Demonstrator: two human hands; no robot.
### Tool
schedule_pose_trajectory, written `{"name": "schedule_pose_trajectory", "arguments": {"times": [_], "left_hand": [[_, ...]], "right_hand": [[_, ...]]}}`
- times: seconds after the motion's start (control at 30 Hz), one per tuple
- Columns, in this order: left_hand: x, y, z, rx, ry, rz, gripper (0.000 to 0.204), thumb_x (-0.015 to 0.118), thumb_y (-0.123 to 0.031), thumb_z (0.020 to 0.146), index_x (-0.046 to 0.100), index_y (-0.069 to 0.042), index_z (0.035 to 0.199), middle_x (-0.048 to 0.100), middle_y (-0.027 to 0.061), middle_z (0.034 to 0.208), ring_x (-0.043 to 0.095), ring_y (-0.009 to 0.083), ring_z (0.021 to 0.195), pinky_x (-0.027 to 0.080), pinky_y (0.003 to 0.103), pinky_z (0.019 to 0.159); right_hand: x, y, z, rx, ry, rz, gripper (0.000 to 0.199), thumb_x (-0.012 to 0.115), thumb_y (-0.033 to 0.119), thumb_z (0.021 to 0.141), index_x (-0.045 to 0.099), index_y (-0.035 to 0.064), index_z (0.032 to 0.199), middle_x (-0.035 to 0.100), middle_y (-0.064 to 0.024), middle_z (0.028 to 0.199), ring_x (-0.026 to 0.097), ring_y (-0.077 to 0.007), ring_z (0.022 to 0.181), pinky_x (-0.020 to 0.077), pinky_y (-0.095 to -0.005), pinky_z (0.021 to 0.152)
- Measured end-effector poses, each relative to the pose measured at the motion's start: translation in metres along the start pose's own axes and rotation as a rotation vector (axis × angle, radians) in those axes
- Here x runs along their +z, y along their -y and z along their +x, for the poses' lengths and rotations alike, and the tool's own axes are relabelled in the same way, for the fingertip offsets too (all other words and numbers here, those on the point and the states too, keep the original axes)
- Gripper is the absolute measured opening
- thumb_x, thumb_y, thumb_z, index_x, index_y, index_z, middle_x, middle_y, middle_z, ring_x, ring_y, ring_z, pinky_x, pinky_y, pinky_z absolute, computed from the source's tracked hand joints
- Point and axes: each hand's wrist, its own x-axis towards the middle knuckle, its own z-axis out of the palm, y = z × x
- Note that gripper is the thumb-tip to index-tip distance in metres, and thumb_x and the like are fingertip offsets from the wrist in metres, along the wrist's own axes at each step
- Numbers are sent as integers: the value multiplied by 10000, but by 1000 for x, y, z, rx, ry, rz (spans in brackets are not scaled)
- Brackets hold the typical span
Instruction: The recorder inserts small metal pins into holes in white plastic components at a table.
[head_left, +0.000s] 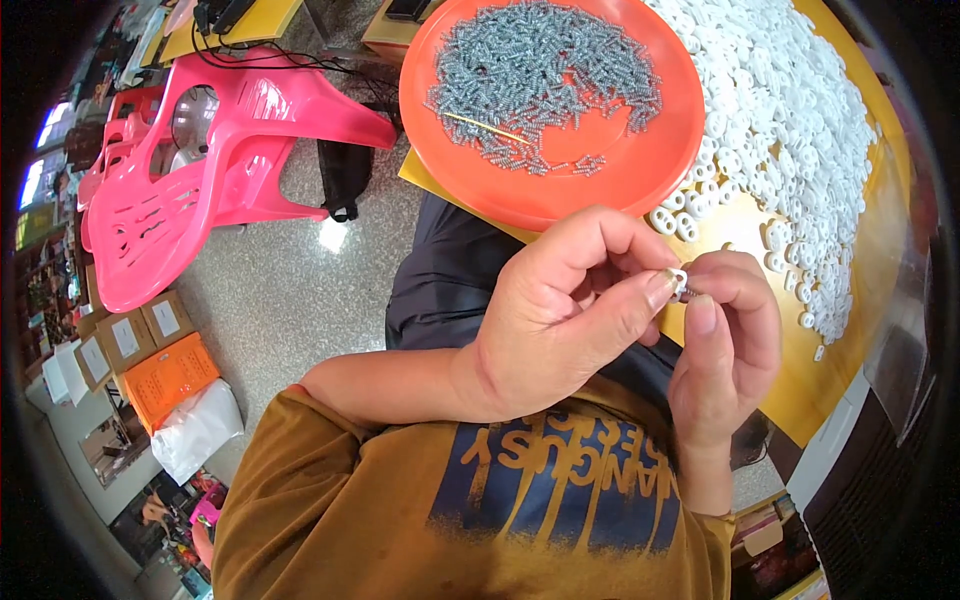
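Both hands, left hand (560,320) and right hand (725,340), pinched one small white ring (679,281) with a screw (690,292) between their fingers, near the tabletop (800,390) edge.

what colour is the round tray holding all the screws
Orange. The round tray shows clearly in the head view, near the top, with grey screws piled in it.

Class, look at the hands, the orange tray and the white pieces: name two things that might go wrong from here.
1. The small white piece and screw are pinched only at the fingertips of the left hand and right hand, above the lap; a slip could drop them to the floor.
2. The orange tray overhangs the table edge; a knock might spill its screws.
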Motion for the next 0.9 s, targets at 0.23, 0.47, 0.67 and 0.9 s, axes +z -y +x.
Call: {"name": "schedule_pose_trajectory", "arguments": {"times": [0.23,0.47,0.67,0.9], "left_hand": [[0,1,-1,55,35,105,127,517,-37,839,478,-6,956,543,49,833,533,67,664,461,187,576],[-2,6,0,230,53,355,135,531,-33,830,485,7,951,518,48,846,535,62,665,468,176,556],[-2,3,-1,133,43,230,141,541,-53,831,491,-5,954,535,41,846,537,61,665,471,174,561],[-2,2,-2,76,41,196,139,539,-57,834,492,-9,956,542,41,846,536,58,657,466,174,568]], "right_hand": [[1,0,-2,7,-34,-28,83,537,-30,765,516,-15,844,494,-87,830,455,-144,750,371,-239,687],[0,-1,-4,1,-31,-51,58,535,-14,773,520,-10,829,500,-83,815,454,-141,723,366,-236,656],[-2,0,-2,-34,-13,-105,83,536,-26,755,536,-19,837,515,-96,806,476,-161,728,372,-248,663],[-5,4,-2,-55,14,-137,107,543,-37,742,541,-35,848,521,-108,811,490,-175,734,380,-253,657]]}}
